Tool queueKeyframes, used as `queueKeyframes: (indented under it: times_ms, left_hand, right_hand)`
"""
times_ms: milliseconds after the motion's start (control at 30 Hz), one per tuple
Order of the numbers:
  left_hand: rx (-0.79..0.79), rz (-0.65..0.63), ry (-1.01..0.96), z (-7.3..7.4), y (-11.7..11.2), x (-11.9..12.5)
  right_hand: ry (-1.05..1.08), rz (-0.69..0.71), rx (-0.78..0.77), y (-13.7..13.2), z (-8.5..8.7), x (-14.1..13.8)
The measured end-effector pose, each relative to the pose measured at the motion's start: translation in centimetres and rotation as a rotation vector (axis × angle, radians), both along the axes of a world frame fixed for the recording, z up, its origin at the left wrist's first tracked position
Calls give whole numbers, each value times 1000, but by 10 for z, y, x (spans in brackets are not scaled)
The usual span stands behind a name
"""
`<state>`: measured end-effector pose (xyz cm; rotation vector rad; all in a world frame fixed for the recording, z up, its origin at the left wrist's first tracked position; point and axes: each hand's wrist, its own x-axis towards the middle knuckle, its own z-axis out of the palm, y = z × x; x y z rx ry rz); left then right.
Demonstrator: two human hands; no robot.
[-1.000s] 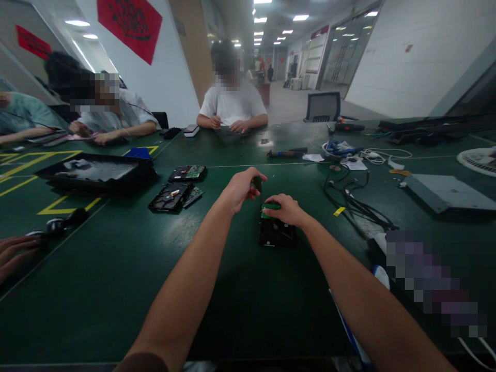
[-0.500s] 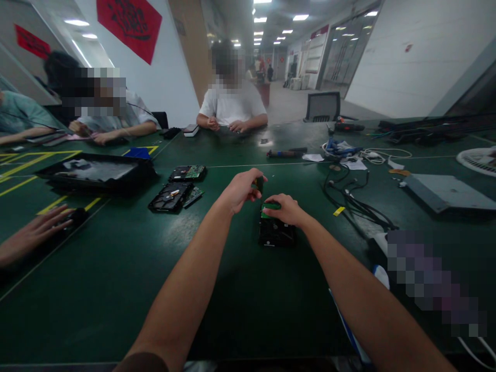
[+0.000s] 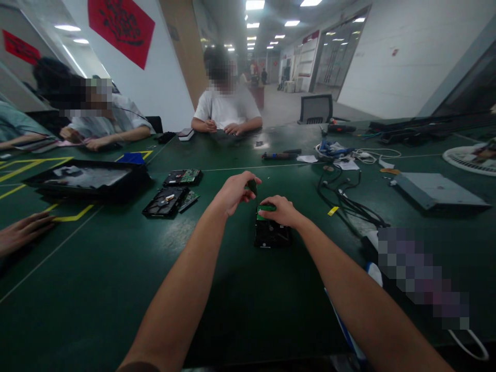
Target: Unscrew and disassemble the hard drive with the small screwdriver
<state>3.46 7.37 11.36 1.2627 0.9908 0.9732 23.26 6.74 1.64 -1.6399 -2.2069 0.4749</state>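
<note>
A black hard drive (image 3: 269,236) with a green circuit board (image 3: 265,214) at its far end lies flat on the table in front of me. My right hand (image 3: 282,209) is closed over that far end, thumb and fingers at the board, hiding part of the drive. Just beyond and to the left, my left hand (image 3: 241,192) hovers with its fingers pinched. A small dark piece (image 3: 252,186) shows at its fingertips, too unclear to name. To the left lie another drive with a green board (image 3: 185,177), a black drive casing (image 3: 163,202) and a loose circuit board (image 3: 189,201).
A black tray (image 3: 87,186) stands at the left, near another person's hand (image 3: 29,233). Dark cables (image 3: 351,204) and a grey metal box (image 3: 437,192) lie to the right. A screwdriver-like tool (image 3: 281,155) is farther back. People sit across the table.
The whole view has shifted slightly, moving the scene a little left. Both my hands keep nearly the same places at the drive. The person's hand at the left has drawn back toward the edge.
</note>
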Motion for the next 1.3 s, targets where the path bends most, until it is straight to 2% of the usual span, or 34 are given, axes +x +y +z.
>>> queueKeyframes:
  times_ms: [200, 467, 733, 933, 1133, 1300]
  left_hand:
    - [-80, -35, -52, 0, 0, 1]
    - [-8, -12, 3, 0, -1, 1]
    - [-91, -72, -76, 0, -1, 2]
    - [-25, -51, -49, -1, 0, 0]
    - [-73, -109, -63, -1, -2, 3]
    - [-82, -80, -84, -3, -1, 4]
  right_hand:
    - [-14, -9, -16, -2, 4, -1]
    - [-2, -15, -18, -3, 4, -2]
    - [22, -3, -17, 0, 3, -1]
    - [20, -4, -13, 1, 0, -1]
    - [12, -5, -11, -1, 3, -2]
    - [21, -1, -13, -2, 5, -3]
